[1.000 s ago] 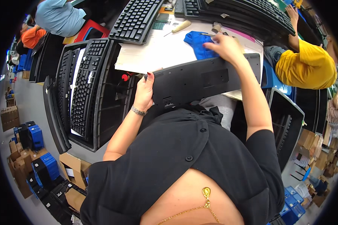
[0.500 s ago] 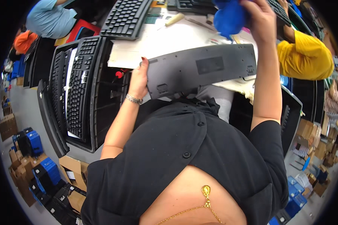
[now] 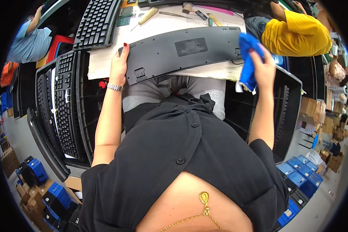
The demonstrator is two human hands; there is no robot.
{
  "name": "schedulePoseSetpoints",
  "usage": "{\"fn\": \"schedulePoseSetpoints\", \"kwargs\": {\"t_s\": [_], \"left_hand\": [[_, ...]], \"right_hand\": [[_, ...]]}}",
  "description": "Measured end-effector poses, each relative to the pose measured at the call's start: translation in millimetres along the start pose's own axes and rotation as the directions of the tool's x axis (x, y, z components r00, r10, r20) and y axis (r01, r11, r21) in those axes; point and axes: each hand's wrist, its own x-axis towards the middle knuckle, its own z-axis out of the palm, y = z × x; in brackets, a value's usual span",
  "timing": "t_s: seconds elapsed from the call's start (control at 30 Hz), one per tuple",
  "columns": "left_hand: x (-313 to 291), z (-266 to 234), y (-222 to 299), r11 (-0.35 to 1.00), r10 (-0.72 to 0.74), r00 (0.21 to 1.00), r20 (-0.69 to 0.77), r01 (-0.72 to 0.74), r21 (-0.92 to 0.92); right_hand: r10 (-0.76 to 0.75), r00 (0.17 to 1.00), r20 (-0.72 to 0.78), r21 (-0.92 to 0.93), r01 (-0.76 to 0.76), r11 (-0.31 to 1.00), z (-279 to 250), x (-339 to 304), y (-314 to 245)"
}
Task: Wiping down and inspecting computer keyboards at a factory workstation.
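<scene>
A black keyboard (image 3: 162,54) is tilted over the near edge of the white work surface, its underside with a dark label patch, screws and folding feet turned up. My left hand (image 3: 119,66) grips its left end, thumb on top and the other fingers mostly hidden beneath. A bunched blue cloth (image 3: 249,63) is in my right hand (image 3: 263,69), whose fingers press it against the keyboard's right end. The lower part of the cloth hangs past that end.
Another keyboard (image 3: 96,23) lies at the back left of the white worktop (image 3: 100,65). A screwdriver (image 3: 147,15) and small tools lie behind. Black crates with keyboards (image 3: 67,104) flank me. A person in a yellow shirt (image 3: 294,33) sits at right.
My right hand has brought the blue cloth down from above the worktop to the keyboard's right end. The whole view has shifted, and the keyboard stays in my left hand.
</scene>
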Motion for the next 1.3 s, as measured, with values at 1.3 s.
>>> {"fn": "schedulePoseSetpoints", "kwargs": {"t_s": [1.3], "left_hand": [[-0.8,8.0,23.6,0.984,-0.170,0.982,0.081,0.164,0.070]], "right_hand": [[-0.344,0.938,0.038,-0.686,0.275,0.674,85.2,-29.1,15.8]]}}
